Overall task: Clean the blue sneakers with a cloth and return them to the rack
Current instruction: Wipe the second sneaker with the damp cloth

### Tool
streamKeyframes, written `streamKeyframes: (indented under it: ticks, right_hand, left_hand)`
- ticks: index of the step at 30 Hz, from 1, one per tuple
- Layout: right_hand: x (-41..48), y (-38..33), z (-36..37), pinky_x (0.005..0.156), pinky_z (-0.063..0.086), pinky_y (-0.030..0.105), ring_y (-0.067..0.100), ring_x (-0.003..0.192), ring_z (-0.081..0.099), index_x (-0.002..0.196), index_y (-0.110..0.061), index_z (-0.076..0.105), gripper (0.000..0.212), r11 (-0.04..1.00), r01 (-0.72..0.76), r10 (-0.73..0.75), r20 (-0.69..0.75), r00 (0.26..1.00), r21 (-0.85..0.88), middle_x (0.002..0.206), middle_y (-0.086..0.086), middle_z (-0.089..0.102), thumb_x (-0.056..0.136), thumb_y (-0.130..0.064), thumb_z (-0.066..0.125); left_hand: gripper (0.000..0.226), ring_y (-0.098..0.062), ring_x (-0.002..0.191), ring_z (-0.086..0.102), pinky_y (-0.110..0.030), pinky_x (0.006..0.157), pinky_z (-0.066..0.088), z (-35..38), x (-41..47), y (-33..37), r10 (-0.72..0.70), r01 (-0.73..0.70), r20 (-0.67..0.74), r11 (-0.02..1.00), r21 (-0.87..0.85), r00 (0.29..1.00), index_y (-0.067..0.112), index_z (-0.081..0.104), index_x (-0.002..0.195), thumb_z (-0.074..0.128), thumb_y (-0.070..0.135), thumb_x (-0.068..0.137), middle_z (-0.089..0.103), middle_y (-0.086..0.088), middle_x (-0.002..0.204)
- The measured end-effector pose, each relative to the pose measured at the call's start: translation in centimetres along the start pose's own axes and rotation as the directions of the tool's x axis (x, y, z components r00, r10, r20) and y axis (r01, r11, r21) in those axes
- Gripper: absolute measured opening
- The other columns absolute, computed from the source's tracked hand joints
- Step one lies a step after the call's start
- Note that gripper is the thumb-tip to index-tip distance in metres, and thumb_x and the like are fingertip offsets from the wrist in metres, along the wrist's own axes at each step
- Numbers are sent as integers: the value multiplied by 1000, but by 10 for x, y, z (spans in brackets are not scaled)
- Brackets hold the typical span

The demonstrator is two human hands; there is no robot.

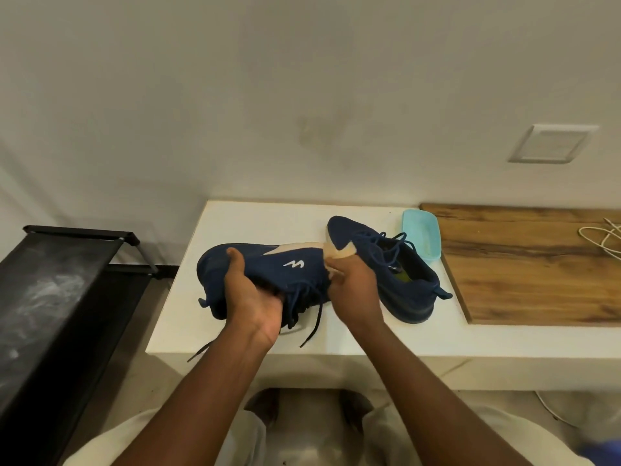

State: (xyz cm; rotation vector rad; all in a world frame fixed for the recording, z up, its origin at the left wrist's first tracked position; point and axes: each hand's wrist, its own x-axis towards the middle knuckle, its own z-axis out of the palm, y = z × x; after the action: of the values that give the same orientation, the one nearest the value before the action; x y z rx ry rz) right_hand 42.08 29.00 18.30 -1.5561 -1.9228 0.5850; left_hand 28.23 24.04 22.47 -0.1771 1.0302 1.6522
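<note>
By the table's (242, 220) back edge a turquoise dish (421, 237) is sitting, contents unclear, while the left hand (250, 297) is gripping a sneaker (268, 260) and the right hand (356, 287) a cloth (339, 252).

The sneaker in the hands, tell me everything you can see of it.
The held sneaker is dark blue with a knit-looking upper, a white zigzag logo on its side, a heel tab and untied blue laces hanging loose. It is turned on its side over the white counter, heel to the left. The left hand grips it from below, thumb on the side; the right hand holds a beige cloth against its toe end.
</note>
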Motion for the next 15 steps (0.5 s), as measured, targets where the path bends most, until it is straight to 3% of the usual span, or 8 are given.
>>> streamKeyframes:
  ticks: [3,6,9,12,15]
  right_hand:
    - [-15,-35,12,82,46,15,16,94,63,105,-12,74,42,971,215,-226,106,968,109,103,4,70,75,14,58]
    - [-18,-41,14,87,51,26,20,99,64,111,-12,74,42,935,291,-324,152,934,203,107,6,72,81,12,59]
    - [-6,-21,8,83,53,33,20,92,64,113,-14,73,39,969,218,-235,154,960,120,102,7,71,86,9,56]
    - [14,13,6,74,44,23,17,88,60,122,-21,68,45,982,121,-98,159,982,-143,107,6,66,86,4,56]
    - [23,34,1,75,41,19,15,88,58,126,-18,66,47,989,-73,90,123,988,-130,114,6,64,85,4,56]
  left_hand:
    - [52,-34,94,74,-45,78,58,-3,0,-3,-51,51,2,996,73,999,9,72,111,56,56,96,77,-16,105]
    - [40,-33,96,74,-43,79,58,-9,-1,-2,-69,63,29,985,160,997,10,74,114,60,42,96,77,-14,107]
    - [28,-34,95,73,-49,93,56,-6,-1,-6,-47,47,-6,971,236,999,6,74,107,62,28,95,79,-13,92]
    - [21,-31,81,71,-48,88,56,-2,1,-8,-43,57,-71,977,207,997,6,70,88,60,22,98,77,-9,72]
    - [23,-30,84,71,-48,89,54,-2,6,-5,-48,67,-112,983,168,993,7,68,89,62,28,97,76,-11,84]
